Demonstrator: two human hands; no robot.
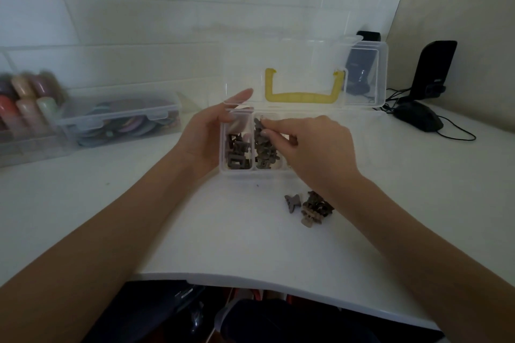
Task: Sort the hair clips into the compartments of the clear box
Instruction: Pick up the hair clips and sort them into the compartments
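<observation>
Right hand [315, 145] pinches a hair clip [259, 125]; no writing legible.

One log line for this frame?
left hand: holds box | right hand: pinches clip over middle compartment | loose clips on table

Home desk corner, I'd say. I'm seated at a white tabletop [83, 203] pushed against a white tiled wall [139, 22]. Black computer mouse [418, 117] with its cable and a black speaker [434, 69] sit far right. Clear storage bins [119, 117] of coloured craft bits and a rack of coloured bottles [25, 100] line the left, blurred.
</observation>
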